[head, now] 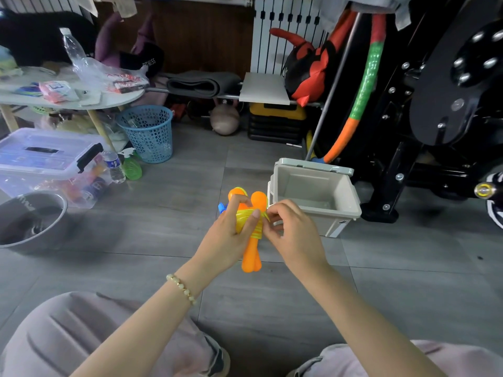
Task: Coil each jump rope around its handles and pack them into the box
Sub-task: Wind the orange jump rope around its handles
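Just in front of the open grey box [337,213], the left hand [228,235] is wrapped tight around the two orange handles [251,257]. The right hand [291,232] pinches the yellow-green cord [254,232] coiled there. The bundle looks light and hard, the cord springy; best gripped across the wraps.

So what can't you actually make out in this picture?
- Head view: the middle of the orange handles, covered by the left hand and the yellow rope coils.
- The rope's loose end, hidden under the right hand fingertips.
- A blue object behind the left hand; only a sliver shows, so I cannot name it.
- The near floor of the grey box, hidden by its front wall.
- Labels on the table clutter, too small to read.
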Available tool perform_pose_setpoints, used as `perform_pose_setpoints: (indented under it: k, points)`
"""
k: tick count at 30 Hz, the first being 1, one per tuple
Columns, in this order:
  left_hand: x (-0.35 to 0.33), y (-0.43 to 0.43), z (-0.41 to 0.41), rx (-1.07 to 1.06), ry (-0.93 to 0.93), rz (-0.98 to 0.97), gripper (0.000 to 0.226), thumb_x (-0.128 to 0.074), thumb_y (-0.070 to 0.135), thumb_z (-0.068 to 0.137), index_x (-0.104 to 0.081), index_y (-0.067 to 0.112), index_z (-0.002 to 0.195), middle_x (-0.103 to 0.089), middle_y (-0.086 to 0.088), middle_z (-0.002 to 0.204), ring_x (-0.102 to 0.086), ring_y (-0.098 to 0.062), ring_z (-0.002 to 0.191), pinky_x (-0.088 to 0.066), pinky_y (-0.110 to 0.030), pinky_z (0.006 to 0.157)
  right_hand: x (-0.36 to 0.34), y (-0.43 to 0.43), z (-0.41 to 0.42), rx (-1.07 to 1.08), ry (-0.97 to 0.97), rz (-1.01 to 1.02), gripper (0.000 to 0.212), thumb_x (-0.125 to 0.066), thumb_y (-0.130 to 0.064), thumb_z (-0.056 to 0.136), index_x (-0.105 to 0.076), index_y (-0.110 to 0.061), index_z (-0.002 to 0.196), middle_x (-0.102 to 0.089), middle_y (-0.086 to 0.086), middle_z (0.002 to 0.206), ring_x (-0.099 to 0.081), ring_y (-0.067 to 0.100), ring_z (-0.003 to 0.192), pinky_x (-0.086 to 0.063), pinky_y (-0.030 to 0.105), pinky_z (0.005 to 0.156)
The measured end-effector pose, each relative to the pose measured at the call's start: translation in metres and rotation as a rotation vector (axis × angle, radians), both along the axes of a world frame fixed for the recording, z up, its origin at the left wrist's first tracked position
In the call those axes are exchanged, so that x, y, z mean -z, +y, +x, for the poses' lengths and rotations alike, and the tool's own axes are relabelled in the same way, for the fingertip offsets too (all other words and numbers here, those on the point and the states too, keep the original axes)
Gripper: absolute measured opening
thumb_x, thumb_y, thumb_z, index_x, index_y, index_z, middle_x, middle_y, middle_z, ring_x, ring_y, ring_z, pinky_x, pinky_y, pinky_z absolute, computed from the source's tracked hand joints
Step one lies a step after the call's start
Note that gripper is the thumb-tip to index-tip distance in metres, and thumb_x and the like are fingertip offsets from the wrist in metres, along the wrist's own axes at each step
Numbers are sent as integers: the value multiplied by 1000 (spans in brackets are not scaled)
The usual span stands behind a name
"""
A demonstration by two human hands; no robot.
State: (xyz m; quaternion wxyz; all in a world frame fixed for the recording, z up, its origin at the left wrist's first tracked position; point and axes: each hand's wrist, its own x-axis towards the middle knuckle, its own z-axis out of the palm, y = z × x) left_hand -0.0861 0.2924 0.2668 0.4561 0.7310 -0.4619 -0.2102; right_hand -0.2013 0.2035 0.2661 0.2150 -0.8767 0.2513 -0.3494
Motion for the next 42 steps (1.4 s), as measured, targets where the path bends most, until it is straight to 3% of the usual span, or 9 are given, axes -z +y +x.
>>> perform_pose_setpoints:
  k: [4,9,14,18,23,26,32,39,42]
  points:
    - [3,-5,9,11,322,-45,14,-46,52,91,-45,42,101,-60,-21,101,-65,-35,86,-54,-56,78,0,-3,-5,-27,-35,110,7,-65,-12,84,-59,-9,83,-58,2,83,-60,17,73,-54,37,64]
    - [0,-6,17,13,102,-141,11,-60,27,91,-64,37,94,-40,-1,136,-29,-1,133,-40,-30,101,-2,-2,-5,-57,-116,203,7,-65,-10,83,-59,-12,82,-58,0,82,-58,13,75,-54,33,63]
    - [-8,-1,27,116,-66,-108,16,-73,27,80,-69,42,82,-44,5,138,-41,-5,130,-44,-37,100,3,-5,-9,-105,-45,187,6,-65,-10,85,-59,-11,85,-59,1,86,-58,13,77,-53,32,68]
    - [-11,-1,27,166,-239,-63,4,-73,24,81,-74,27,84,-61,8,126,-53,-10,119,-40,-32,102,8,-4,-12,-128,-14,171,9,-60,-18,83,-58,-9,84,-57,0,83,-56,11,73,-53,33,67]
    - [-3,4,21,98,-278,-132,32,-56,49,83,-72,22,90,-71,11,90,-64,-15,83,-49,-38,76,3,-4,-14,-91,-167,403,9,-67,-10,85,-63,-16,79,-63,3,80,-62,13,71,-54,24,64]
    - [5,5,14,72,-315,-187,36,-47,51,84,-70,24,91,-68,15,87,-58,-8,78,-46,-25,70,1,-3,-14,17,-344,610,18,-67,-7,84,-69,-21,74,-69,4,75,-65,15,67,-54,23,65]
    - [11,2,5,-23,-346,-312,31,-50,40,87,-69,16,88,-59,18,84,-55,-3,79,-39,-11,69,7,7,-9,-5,-229,437,9,-65,-11,85,-69,-16,79,-62,-11,78,-60,0,72,-42,6,66]
    - [14,1,7,-16,-295,-312,15,-64,27,84,-73,15,86,-65,15,84,-54,11,82,-38,-4,74,7,6,-10,-4,-187,492,10,-67,-11,85,-67,-19,79,-61,-5,78,-63,6,71,-50,16,65]
    - [15,0,8,-13,-317,-294,14,-64,25,82,-74,16,85,-69,10,85,-51,9,81,-36,-3,75,12,8,-6,7,-78,319,11,-59,-16,88,-64,-9,83,-59,1,83,-63,17,77,-52,28,66]
